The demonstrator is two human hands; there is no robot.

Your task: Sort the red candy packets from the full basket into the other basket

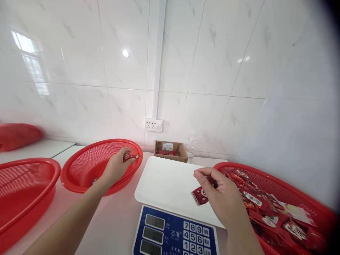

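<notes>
My left hand is closed on a small red packet, held above the right side of a red plastic basket. A small item lies on that basket's floor, partly behind my forearm. Over the white scale pan, my right hand grips another red packet with white printing, partly hidden by the fingers. Below the pan is the scale's blue keypad panel. At the right, a red basket holds many red packets.
A second red basket stands at the left edge, with a red bundle behind it. Against the tiled wall sits a cardboard box with red packets inside, next to clear plastic. A socket is on the wall.
</notes>
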